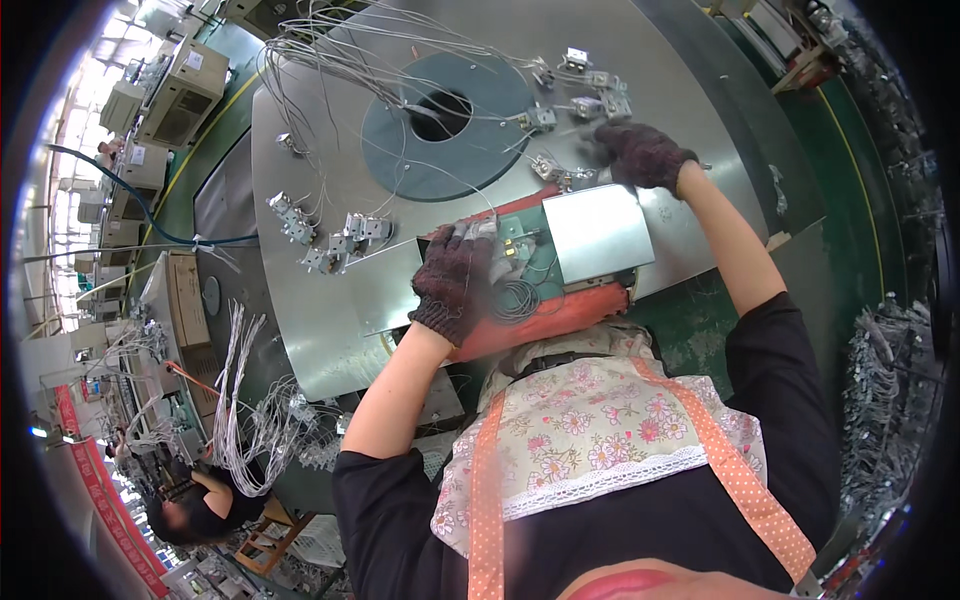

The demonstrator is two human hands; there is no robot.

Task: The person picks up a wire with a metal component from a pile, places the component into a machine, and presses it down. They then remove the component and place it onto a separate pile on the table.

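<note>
My left hand (pixel 455 270), in a dark knitted glove with pale fingertips, rests at the left part of a work fixture on the table. Its fingers are curled together over a thing I cannot make out, beside a green plate (pixel 518 240) with a small brass-coloured piece. A coil of thin grey wire (pixel 517 300) lies just right of that hand. The fixture's right part is covered by a shiny flat metal plate (pixel 598 232). Beyond it, my right hand (pixel 645 155), gloved alike, is over the table beside small metal parts (pixel 588 107); its fingertips are blurred.
A grey round disc with a central hole (pixel 410 165) sits on the metal table (pixel 330 350), with thin wires (pixel 340 50) strewn across it. More metal parts (pixel 345 240) lie at left. Red padding (pixel 550 320) lines the fixture's near edge. Another person (pixel 205 505) works at lower left.
</note>
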